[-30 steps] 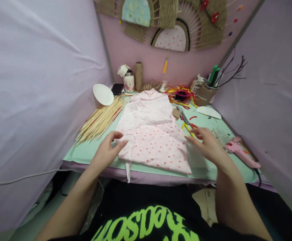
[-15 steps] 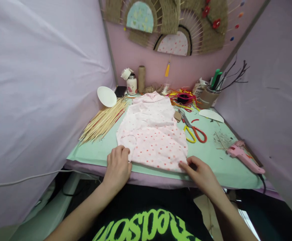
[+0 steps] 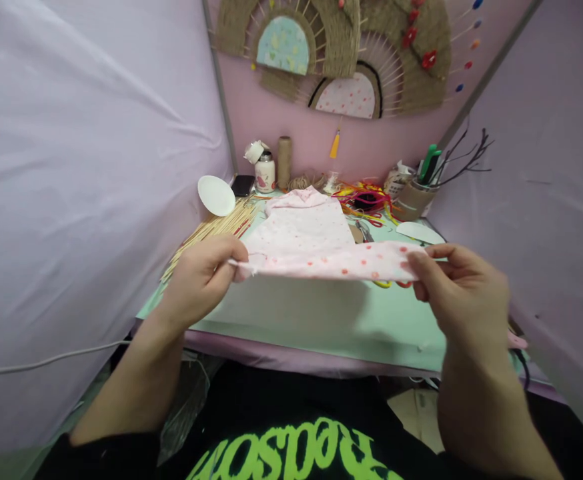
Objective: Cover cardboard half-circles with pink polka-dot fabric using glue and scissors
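A pale pink cloth with red dots [image 3: 316, 240] is lifted at its near edge above the mint-green table [image 3: 321, 320]. My left hand [image 3: 201, 280] pinches the cloth's near left corner. My right hand [image 3: 461, 293] pinches the near right corner. The near edge is stretched taut between both hands, well above the table. The far part of the cloth still rests on the table toward the back wall.
A bundle of thin wooden sticks [image 3: 206, 233] lies at the left, beside a white paper plate [image 3: 216, 195]. Jars, twine and coloured strips [image 3: 366, 197] crowd the back. A cup of tools [image 3: 414, 193] stands back right. Lilac fabric walls close both sides.
Both hands took hold of the cloth's near corners at the table edge and raised them, pulling the near edge up and apart. The scissors are now mostly hidden behind the cloth.
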Motion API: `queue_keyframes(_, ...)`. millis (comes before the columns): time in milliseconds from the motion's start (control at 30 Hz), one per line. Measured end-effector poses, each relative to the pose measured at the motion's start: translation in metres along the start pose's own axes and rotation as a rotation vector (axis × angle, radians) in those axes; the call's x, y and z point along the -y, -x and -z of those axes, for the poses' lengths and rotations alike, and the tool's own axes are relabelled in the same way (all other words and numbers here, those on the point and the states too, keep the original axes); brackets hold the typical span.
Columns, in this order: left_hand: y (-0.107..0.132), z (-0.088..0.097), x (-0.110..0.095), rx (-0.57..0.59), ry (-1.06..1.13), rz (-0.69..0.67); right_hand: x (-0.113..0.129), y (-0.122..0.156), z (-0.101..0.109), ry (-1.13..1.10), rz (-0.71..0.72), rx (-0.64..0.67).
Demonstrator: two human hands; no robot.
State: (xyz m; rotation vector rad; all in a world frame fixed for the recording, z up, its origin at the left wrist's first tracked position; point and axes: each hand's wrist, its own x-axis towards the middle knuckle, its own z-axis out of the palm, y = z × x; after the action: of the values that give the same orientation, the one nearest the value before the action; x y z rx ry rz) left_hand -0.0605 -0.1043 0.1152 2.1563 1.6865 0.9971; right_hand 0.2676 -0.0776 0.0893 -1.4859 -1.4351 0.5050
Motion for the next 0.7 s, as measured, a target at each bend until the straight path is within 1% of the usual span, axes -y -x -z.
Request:
queue_keyframes(33, 0.009, 0.006, -0.003, 0.116, -0.023, -0.024, -0.001, 0.006, 0.010, 0.089, 0.000, 0.095)
queue_keyframes(67, 0.018, 0.010, -0.003, 0.267, -0.039, -0.032, -0.004, 0.013, 0.019, 0.174, -0.002, 0.247)
queue_keyframes(133, 0.034, 0.015, 0.003, 0.584, -0.053, -0.012, -0.015, 0.024, 0.036, 0.318, -0.023, 0.602)
queue_keyframes(167, 0.038, 0.016, 0.008, 0.716, -0.055, 0.008, -0.021, 0.027, 0.041, 0.368, -0.037, 0.738)
queue_keyframes(200, 0.039, 0.015, 0.015, 0.805, -0.057, 0.029, -0.028, 0.027, 0.045, 0.401, -0.049, 0.821)
queue_keyframes(233, 0.036, 0.013, 0.023, 0.846, -0.062, 0.052, -0.034, 0.024, 0.045, 0.421, -0.059, 0.851)
queue_keyframes(267, 0.028, 0.009, 0.032, 0.835, -0.070, 0.072, -0.039, 0.018, 0.043, 0.429, -0.061, 0.840)
queue_keyframes(300, 0.017, 0.004, 0.042, 0.779, -0.081, 0.084, -0.043, 0.008, 0.037, 0.429, -0.060, 0.802)
queue_keyframes(333, 0.003, -0.002, 0.052, 0.695, -0.103, 0.104, -0.046, -0.005, 0.028, 0.431, -0.062, 0.752)
queue_keyframes(367, -0.014, -0.010, 0.061, 0.569, -0.148, 0.131, -0.049, -0.019, 0.017, 0.442, -0.065, 0.719)
queue_keyframes(400, -0.031, -0.019, 0.071, 0.440, -0.210, 0.185, -0.051, -0.034, 0.003, 0.459, -0.083, 0.682)
queue_keyframes(467, -0.065, -0.039, 0.087, 0.280, -0.340, 0.347, -0.055, -0.064, -0.028, 0.573, -0.154, 0.620)
queue_keyframes(500, -0.080, -0.050, 0.094, 0.258, -0.406, 0.412, -0.057, -0.076, -0.044, 0.685, -0.158, 0.621)
queue_keyframes(533, -0.092, -0.060, 0.100, 0.272, -0.459, 0.450, -0.059, -0.085, -0.059, 0.795, -0.162, 0.613)
queue_keyframes(600, -0.107, -0.077, 0.109, 0.300, -0.500, 0.452, -0.063, -0.097, -0.082, 0.914, -0.153, 0.568)
queue_keyframes(633, -0.111, -0.084, 0.112, 0.304, -0.505, 0.450, -0.065, -0.099, -0.089, 0.938, -0.144, 0.546)
queue_keyframes(700, -0.112, -0.094, 0.115, 0.322, -0.485, 0.437, -0.070, -0.100, -0.095, 0.933, -0.123, 0.537)
